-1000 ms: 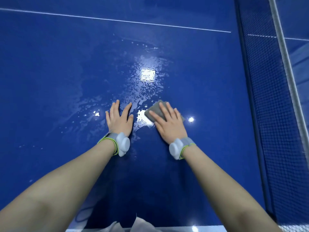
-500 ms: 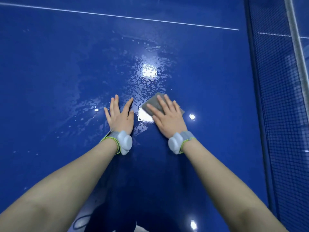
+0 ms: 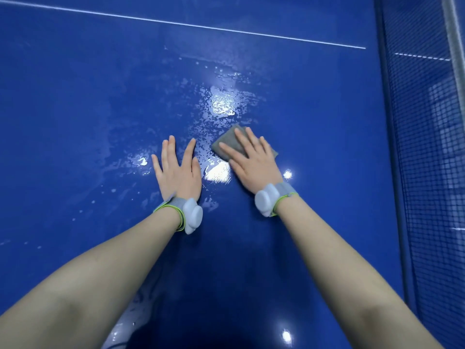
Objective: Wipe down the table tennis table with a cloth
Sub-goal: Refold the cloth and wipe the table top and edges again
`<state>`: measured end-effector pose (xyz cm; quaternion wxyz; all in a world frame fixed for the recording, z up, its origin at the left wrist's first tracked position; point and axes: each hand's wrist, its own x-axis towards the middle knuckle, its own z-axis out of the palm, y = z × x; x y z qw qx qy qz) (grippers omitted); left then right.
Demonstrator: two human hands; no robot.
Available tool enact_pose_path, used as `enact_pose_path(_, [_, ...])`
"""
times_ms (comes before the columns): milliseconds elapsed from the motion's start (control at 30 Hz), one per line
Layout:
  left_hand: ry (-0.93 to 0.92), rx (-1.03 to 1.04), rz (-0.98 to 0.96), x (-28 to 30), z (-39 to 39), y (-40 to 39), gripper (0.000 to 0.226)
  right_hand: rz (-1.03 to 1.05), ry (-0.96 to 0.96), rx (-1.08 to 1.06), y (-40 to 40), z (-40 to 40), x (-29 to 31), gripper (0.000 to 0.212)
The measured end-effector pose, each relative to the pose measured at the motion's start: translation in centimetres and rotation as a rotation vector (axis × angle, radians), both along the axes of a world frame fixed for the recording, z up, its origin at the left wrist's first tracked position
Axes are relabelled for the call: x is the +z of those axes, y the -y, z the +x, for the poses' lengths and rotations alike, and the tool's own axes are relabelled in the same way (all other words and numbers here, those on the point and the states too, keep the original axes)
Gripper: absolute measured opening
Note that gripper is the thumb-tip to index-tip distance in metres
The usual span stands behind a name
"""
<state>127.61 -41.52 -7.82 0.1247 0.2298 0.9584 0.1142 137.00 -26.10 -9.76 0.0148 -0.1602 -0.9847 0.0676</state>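
Wiping was the step in hand, judged from the wet sheen on the blue counter [image 3: 75, 122] ahead of both hands. Right hand [image 3: 254, 163] lay flat on the folded grey cloth [image 3: 227, 141], fingers straight and spread, pressing it down rather than clutching it; the cloth sat under that palm, just right of the wet patch [image 3: 221, 107]. Left hand [image 3: 178, 172] lay palm-down just beside it on bare surface, fingers straight and splayed, holding nothing, likely bracing. Both forearms reached forward, each wrist carrying a white wrist device [image 3: 192, 215]. Net [image 3: 427, 147] stood at the right, the white line [image 3: 176, 23] well ahead. Next move probably calls for pushing the cloth forward through the beaded water with even pressure.
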Motion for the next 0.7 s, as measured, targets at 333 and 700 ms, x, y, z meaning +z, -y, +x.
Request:
enact_pose_path(333, [-0.079,-0.096,-0.054,-0.7,-2.5,-1.7,0.048,-0.124,0.160,-0.392,-2.2,-4.2,0.9,0.048])
enact_pose_path(700, [-0.121,-0.099,0.008,-1.0,-4.0,-3.1,0.046,-0.083,0.141,-0.519,-8.2,-6.5,0.4,0.046])
